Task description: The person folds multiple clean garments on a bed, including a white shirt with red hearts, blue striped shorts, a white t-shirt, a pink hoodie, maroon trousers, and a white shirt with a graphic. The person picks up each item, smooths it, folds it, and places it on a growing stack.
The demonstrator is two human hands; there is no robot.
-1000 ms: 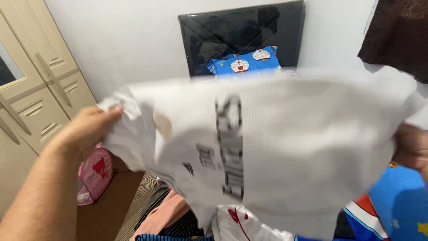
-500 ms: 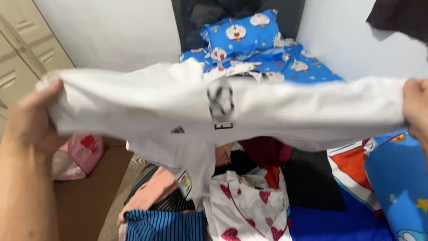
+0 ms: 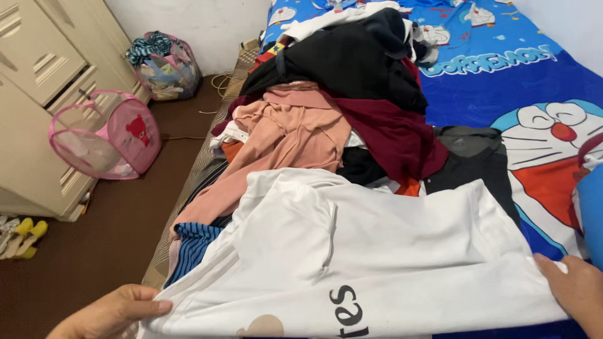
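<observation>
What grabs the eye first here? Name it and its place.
A white cotton T-shirt with black lettering lies spread across the near edge of the bed, the left hand and right hand at its corners. Behind it rises a heap of pink, maroon and black clothes on the blue cartoon-print bedsheet.

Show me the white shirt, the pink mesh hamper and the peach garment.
white shirt (image 3: 389, 251), head view, on its flat back panel.
pink mesh hamper (image 3: 119, 135), head view, on its side wall.
peach garment (image 3: 295, 135), head view, on its middle folds.
</observation>
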